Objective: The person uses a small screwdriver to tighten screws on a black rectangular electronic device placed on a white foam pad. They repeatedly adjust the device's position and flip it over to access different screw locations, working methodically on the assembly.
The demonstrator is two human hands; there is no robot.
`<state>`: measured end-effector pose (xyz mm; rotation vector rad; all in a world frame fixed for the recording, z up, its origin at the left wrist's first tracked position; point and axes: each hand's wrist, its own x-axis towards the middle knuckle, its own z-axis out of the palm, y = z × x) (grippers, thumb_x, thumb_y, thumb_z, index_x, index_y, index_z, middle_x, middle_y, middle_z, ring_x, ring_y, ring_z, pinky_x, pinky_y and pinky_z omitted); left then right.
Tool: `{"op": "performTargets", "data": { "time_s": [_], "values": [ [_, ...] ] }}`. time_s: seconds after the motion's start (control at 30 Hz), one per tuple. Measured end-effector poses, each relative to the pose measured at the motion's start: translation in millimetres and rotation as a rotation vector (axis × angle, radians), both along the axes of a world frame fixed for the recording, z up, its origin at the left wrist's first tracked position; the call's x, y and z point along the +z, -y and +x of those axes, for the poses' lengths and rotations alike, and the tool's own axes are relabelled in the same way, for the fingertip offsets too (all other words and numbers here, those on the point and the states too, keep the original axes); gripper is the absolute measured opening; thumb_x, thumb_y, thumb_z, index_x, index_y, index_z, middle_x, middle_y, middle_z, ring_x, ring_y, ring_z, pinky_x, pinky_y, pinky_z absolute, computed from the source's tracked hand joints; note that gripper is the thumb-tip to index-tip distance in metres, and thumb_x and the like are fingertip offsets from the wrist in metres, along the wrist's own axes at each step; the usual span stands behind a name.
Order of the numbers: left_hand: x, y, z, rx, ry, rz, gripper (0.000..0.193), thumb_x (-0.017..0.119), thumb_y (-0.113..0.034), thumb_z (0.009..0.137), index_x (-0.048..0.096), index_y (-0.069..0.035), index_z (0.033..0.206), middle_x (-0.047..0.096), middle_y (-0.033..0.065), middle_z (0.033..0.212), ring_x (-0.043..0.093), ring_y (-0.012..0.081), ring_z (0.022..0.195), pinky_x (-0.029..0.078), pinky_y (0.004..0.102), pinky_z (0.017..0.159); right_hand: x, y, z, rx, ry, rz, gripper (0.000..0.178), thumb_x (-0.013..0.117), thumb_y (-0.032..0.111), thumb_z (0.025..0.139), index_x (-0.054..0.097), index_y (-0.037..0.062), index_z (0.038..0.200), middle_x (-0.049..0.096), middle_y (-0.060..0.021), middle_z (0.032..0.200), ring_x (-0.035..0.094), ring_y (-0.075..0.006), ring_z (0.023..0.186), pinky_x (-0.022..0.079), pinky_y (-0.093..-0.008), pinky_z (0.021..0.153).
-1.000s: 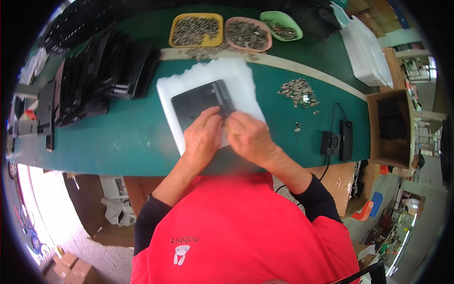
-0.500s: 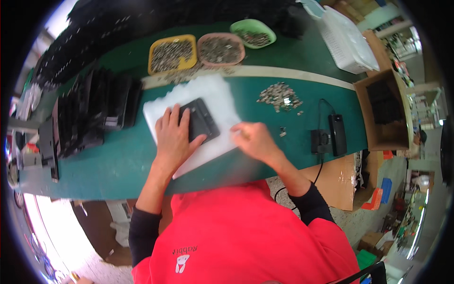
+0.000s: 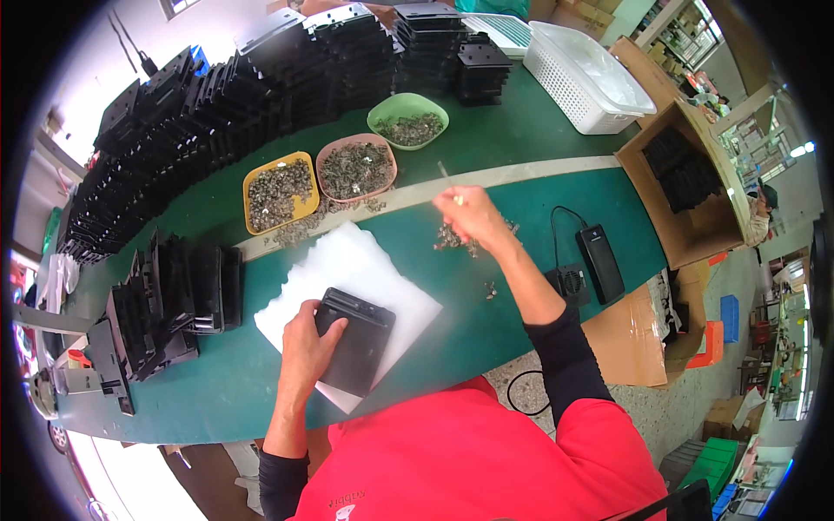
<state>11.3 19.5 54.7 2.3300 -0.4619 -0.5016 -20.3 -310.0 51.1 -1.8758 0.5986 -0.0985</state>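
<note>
We see the left hand (image 3: 304, 347) closed on the left side of a black plastic casing (image 3: 356, 356), thumb over its upper face, the other fingers bunched at the far left corner. The casing sits askew over the near part of a white foam sheet (image 3: 395, 291), slotted end away from the wearer; we cannot tell whether it lies wholly flat. The right hand (image 3: 473, 221), fingers bunched, pinches a slim pale rod (image 3: 444, 171) pointing up and away; its kind we cannot make out. Partly behind that hand we record a heap of small metal parts (image 3: 449, 239) on the green workbench (image 3: 208, 382). Beyond the foam: a yellow tray (image 3: 306, 208), a pink tray (image 3: 393, 176) and a green tray (image 3: 391, 105), each bearing more small metal pieces. Left of the foam we log leaning black panels (image 3: 161, 300); to the right, a black oblong box (image 3: 601, 265) beside a vented black unit (image 3: 569, 282).
</note>
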Motion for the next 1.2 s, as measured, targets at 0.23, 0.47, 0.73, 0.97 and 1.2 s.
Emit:
{"op": "performTargets", "data": {
  "time_s": [0.23, 0.47, 0.73, 0.97, 1.2],
  "values": [
    [-5, 47, 27, 0.107, -0.183, -0.498, 0.032, 0.064, -0.017, 0.094, 0.055, 0.003, 0.117, 0.064, 0.0059, 0.081, 0.055, 0.0094, 0.071, 0.045, 0.026, 0.063, 22, -28, 0, 0.38, -0.085, 0.255, 0.033, 0.063, 0.031, 0.094, 0.068, -0.0013, 0.096, 0.064, -0.0071, 0.07, 0.046, -0.0065, 0.039, 0.033, -0.0233, 0.035],
    [-45, 135, 39, 0.142, -0.193, -0.638, 0.048, 0.064, -0.021, 0.092, 0.048, 0.008, 0.127, 0.063, 0.0216, 0.11, 0.06, 0.0254, 0.102, 0.046, 0.035, 0.09, -3, -2, -17, -0.073, 0.241, 0.544, 0.023, 0.067, 0.024, 0.091, 0.066, 0.0028, 0.1, 0.059, -0.0016, 0.064, 0.05, -0.0078, 0.043, 0.034, -0.0221, 0.035],
    [-30, 182, 41, -0.185, -0.068, -0.436, 0.051, 0.067, -0.024, 0.087, 0.054, 0.009, 0.125, 0.06, 0.0243, 0.117, 0.062, 0.0328, 0.105, 0.051, 0.0403, 0.087, -34, 140, -6, -0.46, 0.216, 0.291, 0.02, 0.068, 0.014, 0.087, 0.063, 0.0003, 0.099, 0.058, -0.0006, 0.065, 0.052, -0.0083, 0.045, 0.036, -0.0254, 0.034],
    [-32, 251, 117, -0.326, 0.977, -0.196, 0.012, 0.063, -0.004, 0.075, 0.066, -0.002, 0.087, 0.063, 0.0137, 0.097, 0.056, 0.0323, 0.097, 0.046, 0.0443, 0.082, -74, 214, 47, -0.586, 0.071, -0.294, 0.017, 0.07, 0.01, 0.083, 0.07, -0.0031, 0.094, 0.069, -0.0064, 0.081, 0.061, -0.0141, 0.072, 0.049, -0.0315, 0.067],
    [-64, 284, 160, -0.368, 1.1, 0.1, 0.011, 0.06, -0.013, 0.079, 0.068, -0.008, 0.086, 0.061, 0.0091, 0.096, 0.058, 0.0281, 0.098, 0.048, 0.0469, 0.08, -84, 218, 61, -0.507, -0.072, -0.518, 0.028, 0.067, 0.028, 0.081, 0.075, 0.0065, 0.096, 0.071, -0.0207, 0.098, 0.067, -0.0376, 0.097, 0.052, -0.0446, 0.088]
  ]
}}
